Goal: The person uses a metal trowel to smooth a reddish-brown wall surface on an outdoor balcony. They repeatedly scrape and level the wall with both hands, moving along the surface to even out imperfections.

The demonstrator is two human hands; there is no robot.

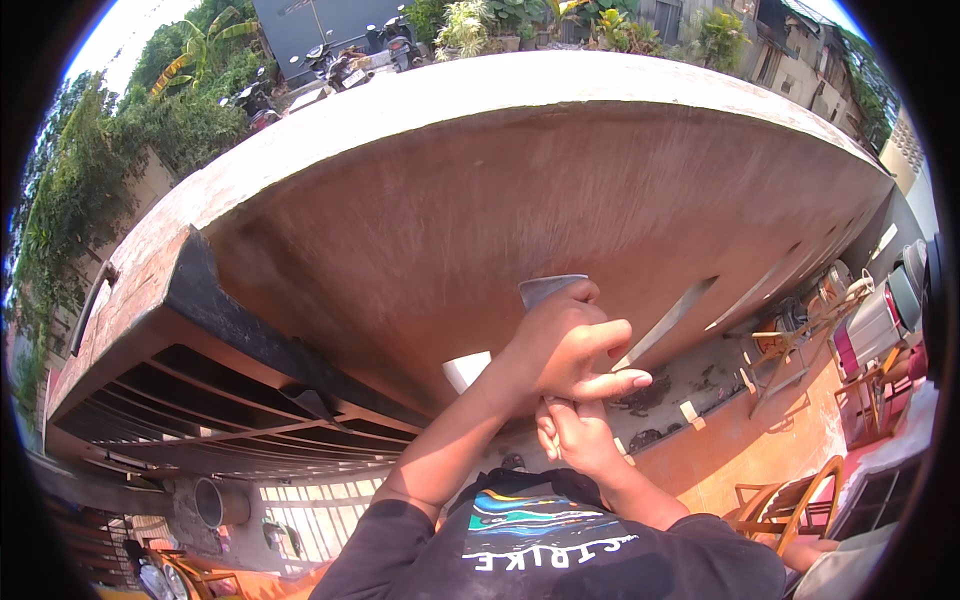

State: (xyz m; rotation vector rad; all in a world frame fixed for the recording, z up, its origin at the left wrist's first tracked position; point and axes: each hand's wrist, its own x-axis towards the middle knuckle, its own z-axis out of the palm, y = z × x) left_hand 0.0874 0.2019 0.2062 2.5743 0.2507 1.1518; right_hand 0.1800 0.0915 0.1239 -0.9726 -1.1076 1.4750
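My left hand (pixel 575 345) reaches across in front of the brownish plastered wall (pixel 430 215). Its fingers are partly curled, with two of them sticking out to the right. Past the knuckles shows the flat grey blade of a putty knife (pixel 552 288), close to the wall face; its handle is hidden in the hand. Just below, my right hand (pixel 580 437) is closed and sits against the underside of the left hand near the wrist. Whether anything is inside the right hand is hidden.
A pale ledge (pixel 400 135) tops the curving wall. Dark slats (pixel 190 390) stand at left. A wooden chair (pixel 800 500) and a sawhorse-like frame (pixel 785 360) are at right. A person's hand (pixel 808 552) shows lower right. Motorbikes (pixel 345 68) stand beyond the wall.
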